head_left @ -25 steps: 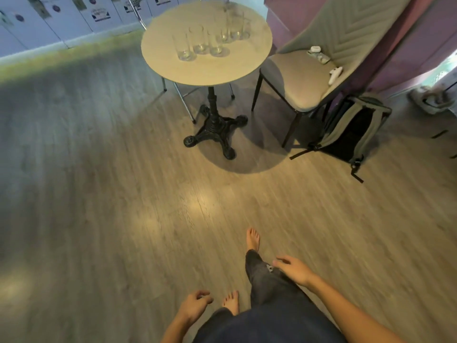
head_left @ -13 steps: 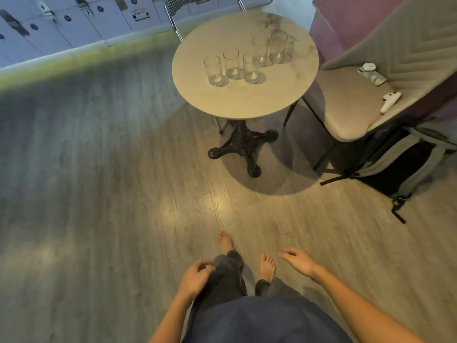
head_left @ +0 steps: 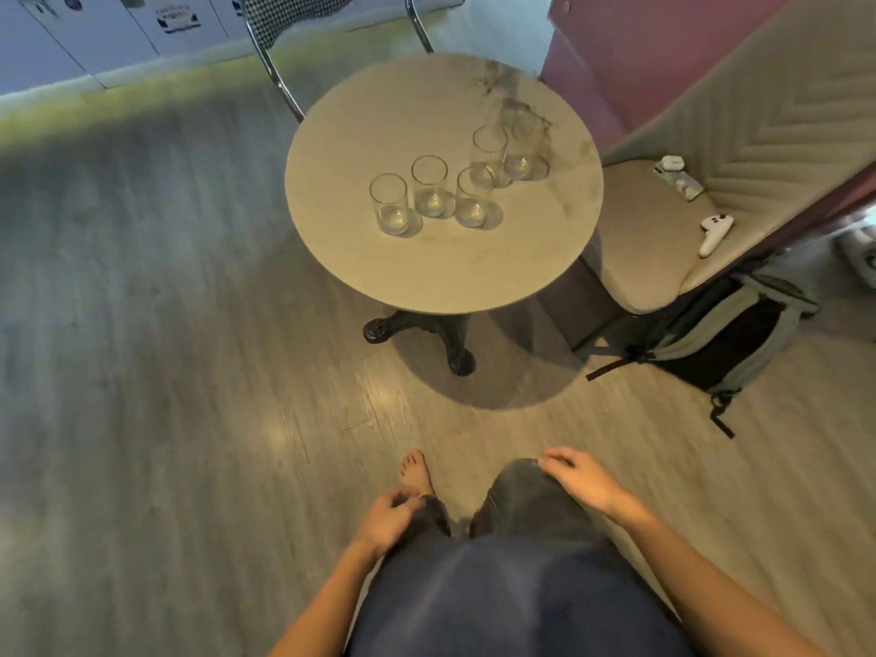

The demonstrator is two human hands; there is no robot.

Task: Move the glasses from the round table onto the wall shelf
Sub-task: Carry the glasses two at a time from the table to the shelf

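Five clear glasses (head_left: 429,186) are seen standing upright on the round table (head_left: 474,277), none yet lifted; three sit in a loose row toward the middle of the top, the nearest-left glass (head_left: 389,204) at the row's end, and two taller-looking ones behind them toward the table's far right edge, close together, possibly touching, which cannot be told; each glass's long axis is vertical, rims up. Both hands are held low beside the thighs, well apart from the table and on the viewer's side of it; the left hand (head_left: 387,515) is loosely curled, fingers bent inward, nothing pinched; the right hand (head_left: 579,478) is relaxed and half spread, palm down over the trouser leg, nothing held. From either hand the glasses lie forward and upward, past the table's near rim; the row falls roughly between the two hands, the leftmost glass nearly straight ahead of the left hand, the far pair lying more on the right hand's side. A side grasp round the wall is judged likely. The wall shelf is not in view; a cushioned chair (head_left: 654,239) stands just right of the table.
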